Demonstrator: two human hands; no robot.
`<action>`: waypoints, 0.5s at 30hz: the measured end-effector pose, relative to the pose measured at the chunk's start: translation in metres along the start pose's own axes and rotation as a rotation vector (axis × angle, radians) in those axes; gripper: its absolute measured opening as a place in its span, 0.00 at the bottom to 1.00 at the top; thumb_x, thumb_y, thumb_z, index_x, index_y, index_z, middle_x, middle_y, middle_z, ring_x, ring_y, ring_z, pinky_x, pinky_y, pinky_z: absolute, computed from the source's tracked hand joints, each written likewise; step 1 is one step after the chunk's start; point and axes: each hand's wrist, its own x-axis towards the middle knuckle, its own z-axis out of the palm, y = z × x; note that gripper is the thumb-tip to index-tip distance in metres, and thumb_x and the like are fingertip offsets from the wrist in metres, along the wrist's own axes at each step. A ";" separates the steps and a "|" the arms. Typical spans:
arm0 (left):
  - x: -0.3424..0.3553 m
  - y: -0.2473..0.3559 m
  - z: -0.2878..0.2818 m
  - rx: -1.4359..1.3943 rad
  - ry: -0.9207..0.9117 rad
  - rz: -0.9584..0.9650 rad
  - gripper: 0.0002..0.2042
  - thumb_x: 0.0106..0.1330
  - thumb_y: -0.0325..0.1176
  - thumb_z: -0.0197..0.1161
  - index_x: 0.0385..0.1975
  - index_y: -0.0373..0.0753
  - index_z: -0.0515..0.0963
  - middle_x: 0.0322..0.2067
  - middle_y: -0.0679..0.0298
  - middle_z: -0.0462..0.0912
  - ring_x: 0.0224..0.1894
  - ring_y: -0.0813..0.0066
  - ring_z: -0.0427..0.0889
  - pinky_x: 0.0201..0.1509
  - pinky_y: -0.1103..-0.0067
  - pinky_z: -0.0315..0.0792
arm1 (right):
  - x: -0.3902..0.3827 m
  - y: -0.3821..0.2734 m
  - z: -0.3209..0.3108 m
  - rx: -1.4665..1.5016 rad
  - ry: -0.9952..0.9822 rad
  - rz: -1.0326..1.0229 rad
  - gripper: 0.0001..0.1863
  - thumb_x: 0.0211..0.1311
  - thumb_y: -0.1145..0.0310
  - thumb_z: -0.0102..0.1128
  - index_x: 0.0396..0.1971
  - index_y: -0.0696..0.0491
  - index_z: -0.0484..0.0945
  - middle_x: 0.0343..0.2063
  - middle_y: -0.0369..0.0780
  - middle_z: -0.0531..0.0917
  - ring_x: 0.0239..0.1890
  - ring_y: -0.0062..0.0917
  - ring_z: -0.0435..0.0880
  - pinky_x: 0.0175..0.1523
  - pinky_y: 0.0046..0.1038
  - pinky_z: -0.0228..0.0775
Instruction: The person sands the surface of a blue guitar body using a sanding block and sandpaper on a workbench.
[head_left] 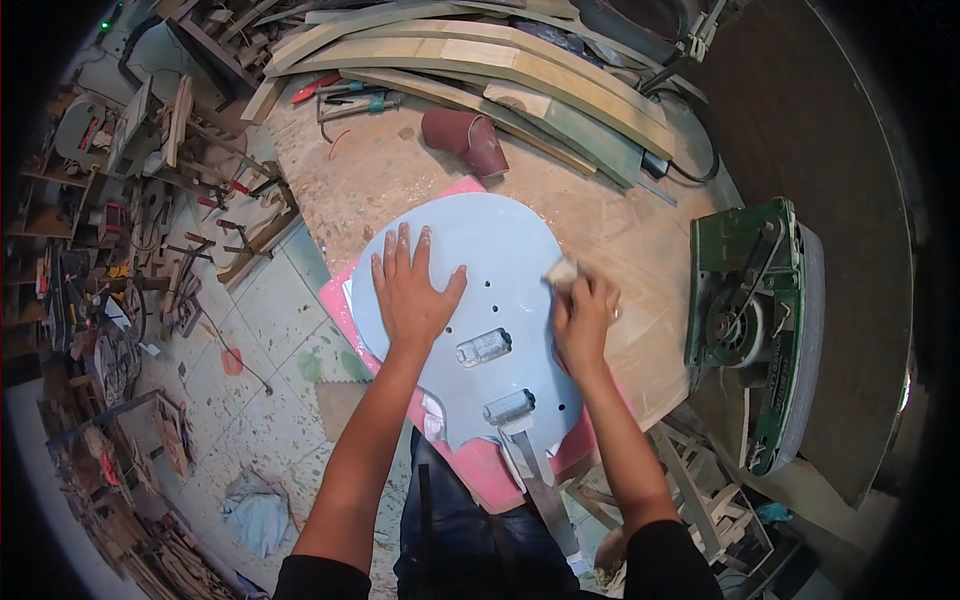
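Observation:
A pale blue guitar body lies flat on a pink pad on the wooden workbench. It has two rectangular pickup cavities and a few small drilled holes. My left hand rests flat on its upper left face, fingers spread. At the body's right edge, my right hand grips a small pale sanding block between thumb and fingers. A flat strip runs from the neck end toward me, past the bench edge.
Behind the guitar body lies a bent roll of dark red sandpaper. Clamps and long curved wood pieces fill the bench's far side. A green belt sander stands at the right. Tools and wood scraps crowd the tiled floor at left.

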 end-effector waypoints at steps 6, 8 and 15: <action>0.001 -0.001 0.006 0.006 0.017 0.011 0.38 0.63 0.55 0.68 0.72 0.40 0.73 0.76 0.48 0.65 0.80 0.50 0.58 0.83 0.51 0.44 | 0.050 0.014 0.017 -0.016 0.028 0.063 0.11 0.59 0.74 0.70 0.42 0.54 0.84 0.55 0.49 0.80 0.59 0.52 0.72 0.62 0.50 0.65; 0.002 -0.003 0.004 0.012 0.016 0.005 0.38 0.63 0.55 0.68 0.72 0.40 0.73 0.76 0.49 0.64 0.80 0.50 0.57 0.83 0.51 0.44 | 0.017 0.031 0.006 -0.017 -0.046 0.143 0.10 0.60 0.73 0.69 0.42 0.54 0.84 0.56 0.48 0.80 0.60 0.50 0.72 0.64 0.49 0.64; 0.000 -0.001 0.005 0.010 0.007 -0.005 0.38 0.64 0.55 0.67 0.72 0.41 0.72 0.76 0.50 0.64 0.80 0.52 0.57 0.83 0.52 0.44 | -0.007 0.013 -0.023 0.267 0.046 0.308 0.13 0.66 0.71 0.66 0.49 0.55 0.81 0.58 0.49 0.79 0.61 0.46 0.72 0.68 0.43 0.63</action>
